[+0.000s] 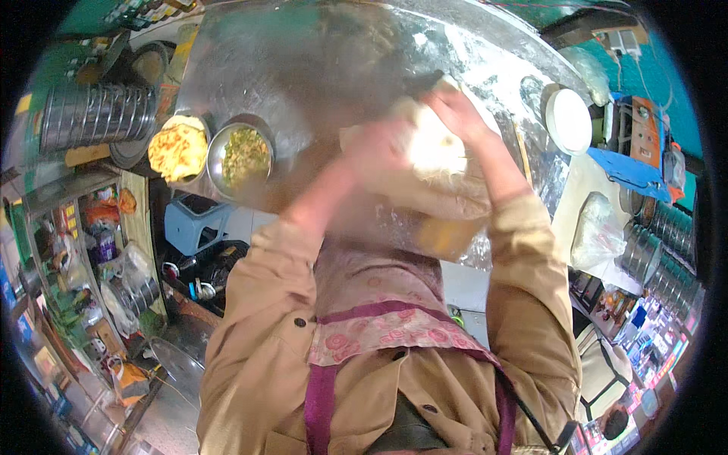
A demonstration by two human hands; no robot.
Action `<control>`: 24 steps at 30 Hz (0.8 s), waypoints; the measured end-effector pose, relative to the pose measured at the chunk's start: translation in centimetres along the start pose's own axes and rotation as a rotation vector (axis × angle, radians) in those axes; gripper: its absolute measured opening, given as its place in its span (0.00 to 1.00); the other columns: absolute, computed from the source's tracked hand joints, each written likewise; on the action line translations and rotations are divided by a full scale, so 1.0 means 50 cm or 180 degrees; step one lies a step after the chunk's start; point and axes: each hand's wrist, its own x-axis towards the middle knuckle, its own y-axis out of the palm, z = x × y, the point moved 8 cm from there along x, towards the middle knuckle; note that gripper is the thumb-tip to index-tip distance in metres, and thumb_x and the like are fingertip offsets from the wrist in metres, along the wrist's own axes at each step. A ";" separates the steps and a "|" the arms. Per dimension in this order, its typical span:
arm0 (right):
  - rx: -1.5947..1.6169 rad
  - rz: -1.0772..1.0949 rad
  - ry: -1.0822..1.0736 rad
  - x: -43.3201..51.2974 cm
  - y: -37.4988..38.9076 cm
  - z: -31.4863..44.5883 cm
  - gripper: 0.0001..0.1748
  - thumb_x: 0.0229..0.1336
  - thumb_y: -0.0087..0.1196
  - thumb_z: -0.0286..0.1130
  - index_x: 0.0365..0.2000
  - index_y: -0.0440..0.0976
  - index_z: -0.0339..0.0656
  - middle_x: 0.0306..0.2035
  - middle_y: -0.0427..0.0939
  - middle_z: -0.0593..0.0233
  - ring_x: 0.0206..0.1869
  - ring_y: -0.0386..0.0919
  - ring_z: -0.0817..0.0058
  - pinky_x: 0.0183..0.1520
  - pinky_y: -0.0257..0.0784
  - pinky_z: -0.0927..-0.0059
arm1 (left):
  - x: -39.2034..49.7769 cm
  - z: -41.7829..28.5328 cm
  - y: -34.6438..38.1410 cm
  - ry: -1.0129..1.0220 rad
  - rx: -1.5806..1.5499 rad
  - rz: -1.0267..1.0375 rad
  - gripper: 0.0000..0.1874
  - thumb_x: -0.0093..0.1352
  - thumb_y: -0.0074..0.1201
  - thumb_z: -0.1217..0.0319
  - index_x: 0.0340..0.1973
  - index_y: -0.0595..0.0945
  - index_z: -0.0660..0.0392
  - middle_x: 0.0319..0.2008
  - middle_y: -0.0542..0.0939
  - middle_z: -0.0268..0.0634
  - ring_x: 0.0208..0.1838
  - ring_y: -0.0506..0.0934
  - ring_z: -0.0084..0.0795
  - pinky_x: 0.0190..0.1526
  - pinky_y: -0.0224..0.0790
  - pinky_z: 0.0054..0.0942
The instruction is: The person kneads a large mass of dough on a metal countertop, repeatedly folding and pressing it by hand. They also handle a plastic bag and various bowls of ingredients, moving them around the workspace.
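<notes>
Blur covers the middle of the head view. My left hand (382,142) lies at the left side of a bright white mass (435,142), too overexposed to tell whether it is flour or dough. At its upper right is my right hand (455,111), with bent fingers near a dark blurred shape. What either hand grips is unclear. Beneath and in front of the white mass spreads a tan, creased sheet or bag (443,196). To the left on the metal worktop (239,85) stand a steel bowl of chopped green filling (245,153) and a stack of browned flatbreads (178,149).
A round white lid or plate (569,121) rests at the worktop's right, with a thin wooden stick (522,151) nearer. White powder dusts the right side. Stacked metal steamers (99,116) stand far left, a blue plastic stool (193,224) below, and a clear plastic bag (598,233) lower right.
</notes>
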 end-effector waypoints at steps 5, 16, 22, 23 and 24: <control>-0.0169 -0.0916 0.0117 -0.289 -0.070 -0.001 0.14 0.64 0.63 0.36 0.45 0.82 0.38 0.42 0.84 0.55 0.38 0.82 0.70 0.46 0.78 0.65 | -0.181 -0.141 0.331 0.0979 0.0706 0.0687 0.20 0.70 0.57 0.55 0.53 0.85 0.50 0.40 0.86 0.50 0.42 0.84 0.52 0.48 0.78 0.49; -0.2001 -0.1220 -0.1491 -0.208 0.149 0.015 0.26 0.54 0.57 0.38 0.55 0.80 0.56 0.65 0.74 0.69 0.74 0.65 0.63 0.76 0.52 0.50 | -0.254 -0.055 0.213 0.1000 -0.0761 0.0168 0.19 0.71 0.61 0.65 0.56 0.82 0.56 0.52 0.83 0.47 0.55 0.81 0.52 0.60 0.73 0.47; 0.0036 -0.0901 -0.1003 0.095 0.140 -0.122 0.26 0.52 0.57 0.43 0.54 0.82 0.55 0.63 0.76 0.66 0.70 0.68 0.61 0.76 0.53 0.49 | -0.130 0.059 0.028 -0.0301 -0.0003 -0.1019 0.46 0.60 0.75 0.61 0.69 0.68 0.60 0.59 0.79 0.52 0.63 0.77 0.54 0.67 0.68 0.46; -0.0320 -0.0952 -0.1086 0.135 0.137 -0.131 0.27 0.52 0.57 0.44 0.53 0.82 0.55 0.63 0.76 0.65 0.70 0.69 0.59 0.77 0.53 0.49 | -0.100 0.073 0.041 -0.0583 -0.0065 -0.0742 0.48 0.59 0.76 0.61 0.69 0.67 0.62 0.59 0.79 0.53 0.62 0.78 0.54 0.66 0.68 0.46; -0.2181 -0.1282 -0.1510 0.149 0.129 -0.104 0.26 0.52 0.57 0.45 0.53 0.82 0.54 0.62 0.77 0.64 0.69 0.70 0.58 0.76 0.54 0.48 | -0.080 0.094 0.043 -0.0710 -0.0252 -0.0829 0.47 0.58 0.76 0.61 0.68 0.68 0.63 0.58 0.79 0.53 0.61 0.78 0.53 0.66 0.69 0.46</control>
